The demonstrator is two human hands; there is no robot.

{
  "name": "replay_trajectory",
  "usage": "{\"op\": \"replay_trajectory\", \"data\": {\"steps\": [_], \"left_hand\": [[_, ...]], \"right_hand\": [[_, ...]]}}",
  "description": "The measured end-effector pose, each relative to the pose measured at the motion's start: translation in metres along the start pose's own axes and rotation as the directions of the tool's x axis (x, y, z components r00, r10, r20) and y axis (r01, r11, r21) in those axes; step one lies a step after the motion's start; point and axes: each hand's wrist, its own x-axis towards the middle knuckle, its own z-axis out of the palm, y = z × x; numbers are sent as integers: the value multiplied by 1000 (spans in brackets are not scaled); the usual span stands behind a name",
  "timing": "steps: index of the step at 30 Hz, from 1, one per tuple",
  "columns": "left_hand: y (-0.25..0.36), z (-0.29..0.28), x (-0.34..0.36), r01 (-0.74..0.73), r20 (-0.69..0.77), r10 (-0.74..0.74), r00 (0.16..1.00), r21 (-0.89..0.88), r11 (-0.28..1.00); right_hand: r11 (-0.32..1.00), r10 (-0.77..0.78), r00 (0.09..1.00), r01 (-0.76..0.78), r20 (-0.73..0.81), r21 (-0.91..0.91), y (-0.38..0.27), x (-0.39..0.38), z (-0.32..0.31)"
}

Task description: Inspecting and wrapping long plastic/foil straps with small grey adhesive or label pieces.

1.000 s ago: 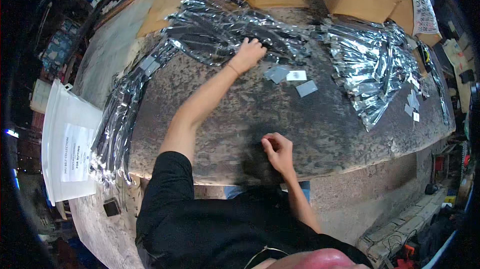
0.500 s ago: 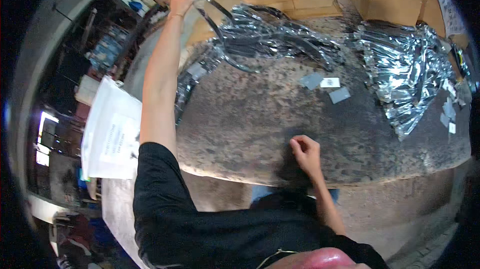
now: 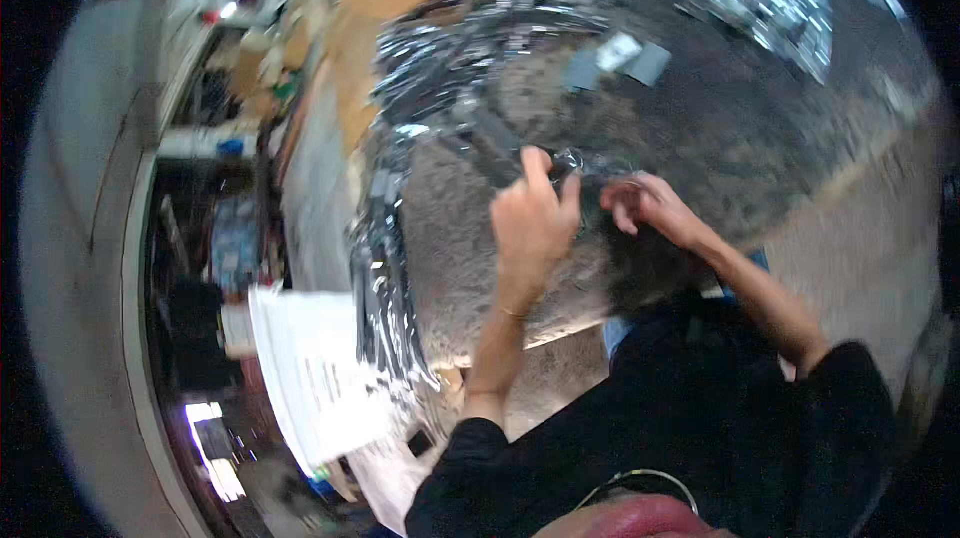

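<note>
A dark, worn table spreads out, with a far heap of shiny dark strips and another pile along its left. One wrapped strip lies near the middle: the left hand seems to pinch it; the right hand curls beside it, its grip unclear through blur. Slick wrapping could slip from a loose hold; a swing right might scatter the small cards.

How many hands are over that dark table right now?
2. The left hand is over the table, beside a blurred dark strip; the right hand is just to its right. Neither is fully hidden, and no others show.
</note>
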Motion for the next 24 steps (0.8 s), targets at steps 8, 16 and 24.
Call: {"op": "replay_trajectory", "data": {"steps": [8,16,24], "left_hand": [[15,78,-35,-37,167,198,966,-667,744],[-93,86,-21,-47,335,351,874,-662,748],[-114,57,-92,-162,250,222,943,-238,958]], "right_hand": [[951,17,836,156,-548,268,-31,-11,-8],[878,-48,801,319,-597,357,-31,-1,-28],[786,68,777,344,-626,513,-27,0,-41]]}}
